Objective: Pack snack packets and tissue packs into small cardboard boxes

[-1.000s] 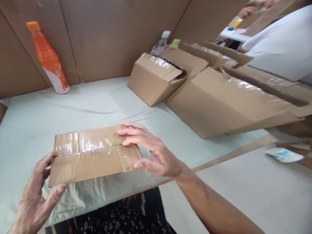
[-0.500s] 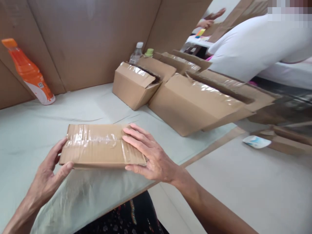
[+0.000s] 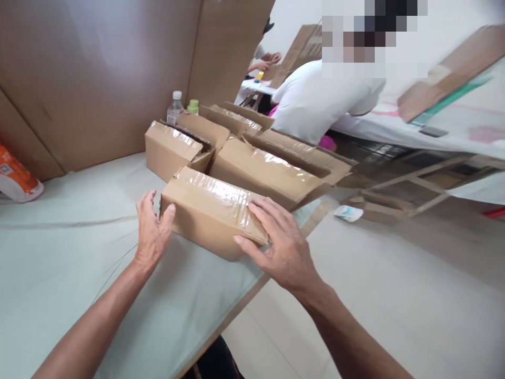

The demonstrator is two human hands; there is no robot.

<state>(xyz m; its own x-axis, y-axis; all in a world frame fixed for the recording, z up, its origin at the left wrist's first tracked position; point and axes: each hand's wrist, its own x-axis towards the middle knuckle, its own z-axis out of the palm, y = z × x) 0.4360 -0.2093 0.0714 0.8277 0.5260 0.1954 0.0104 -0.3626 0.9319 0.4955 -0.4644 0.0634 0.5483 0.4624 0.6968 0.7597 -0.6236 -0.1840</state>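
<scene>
A closed cardboard box (image 3: 205,218) with clear tape along its top rests on the table in front of two open boxes. My left hand (image 3: 153,229) is at its left end, thumb against the near face and fingers around the corner. At the other end, my right hand (image 3: 282,239) grips it, fingers over the taped top and thumb on the near face. Right behind it stand a smaller open cardboard box (image 3: 169,150) and a larger open one (image 3: 260,171), both with taped flaps.
A clear bottle (image 3: 174,109) and a green-capped bottle (image 3: 193,107) stand behind the boxes. An orange bottle (image 3: 18,176) leans at far left by a cardboard wall (image 3: 118,79). Beyond the table edge, a person in white (image 3: 315,100) sits; a small carton (image 3: 381,208) lies on the floor.
Both hands have moved the closed box away from me and right, up against the open boxes. It is turned at an angle now. The view has swung to the right.
</scene>
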